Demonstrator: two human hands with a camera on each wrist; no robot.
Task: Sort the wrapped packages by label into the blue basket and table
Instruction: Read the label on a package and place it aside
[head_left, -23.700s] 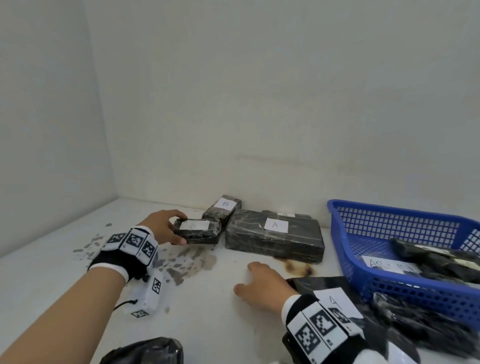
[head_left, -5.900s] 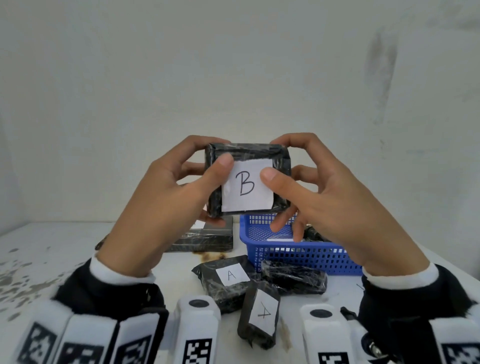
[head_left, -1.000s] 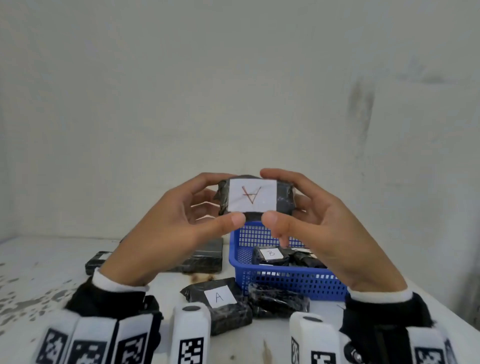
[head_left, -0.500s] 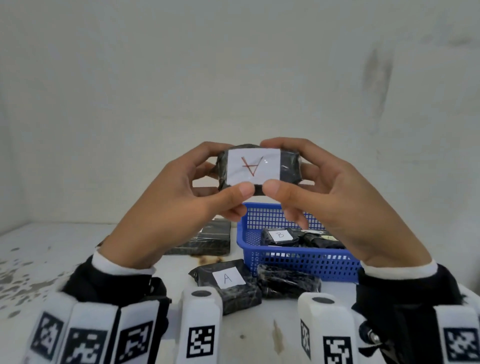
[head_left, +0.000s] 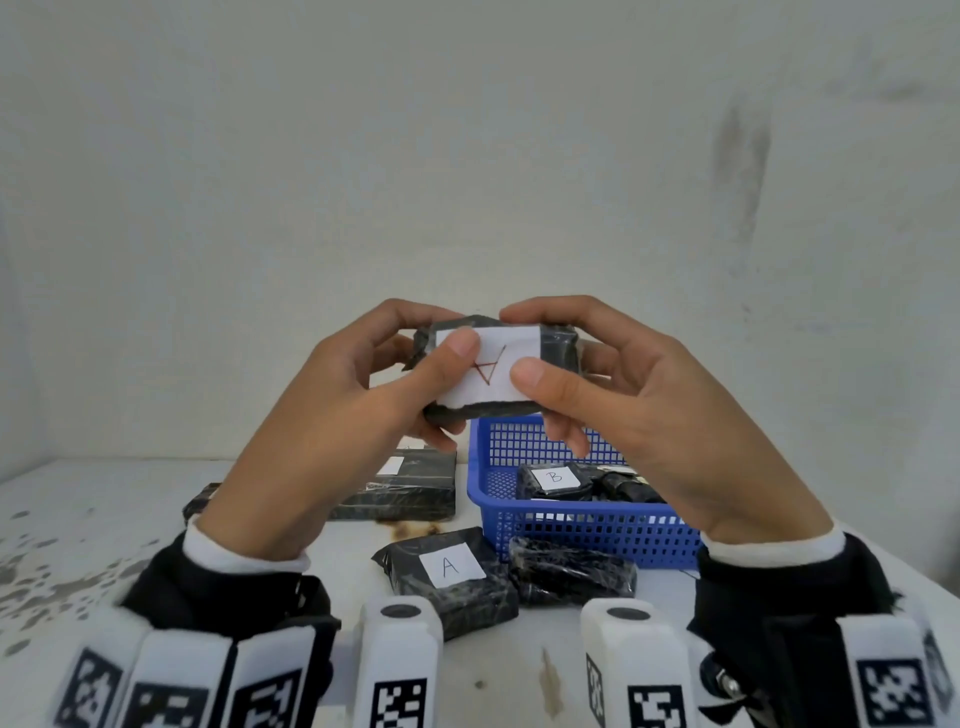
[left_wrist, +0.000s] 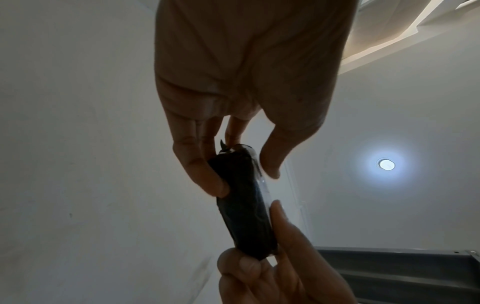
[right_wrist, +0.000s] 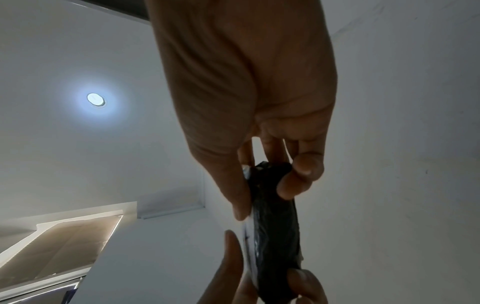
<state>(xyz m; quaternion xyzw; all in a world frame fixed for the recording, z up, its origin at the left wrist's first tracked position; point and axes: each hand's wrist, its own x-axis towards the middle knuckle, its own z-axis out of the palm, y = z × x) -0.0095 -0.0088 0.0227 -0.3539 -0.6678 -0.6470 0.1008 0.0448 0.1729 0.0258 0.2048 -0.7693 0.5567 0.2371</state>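
I hold a small black wrapped package (head_left: 558, 345) up in front of me with both hands; its white label shows an upside-down "A". My left hand (head_left: 447, 338) grips its left end, thumb on the label. My right hand (head_left: 524, 358) grips the right end, thumb also on the label. The wrist views show the same package edge-on (left_wrist: 244, 205) (right_wrist: 275, 236), pinched between thumb and fingers of my left hand (left_wrist: 241, 176) and my right hand (right_wrist: 265, 201). Below stands the blue basket (head_left: 587, 530) holding a "B" package (head_left: 556, 480) and other dark packages.
On the white table (head_left: 104, 519) in front of the basket lie an "A" package (head_left: 449, 571) and a black package (head_left: 571, 574) with no label showing. A large flat black package (head_left: 405, 486) lies left of the basket near the wall.
Both thumbs have slid up from the package's lower edge onto the label. The package has tilted slightly. Both hands have kept their hold on it.
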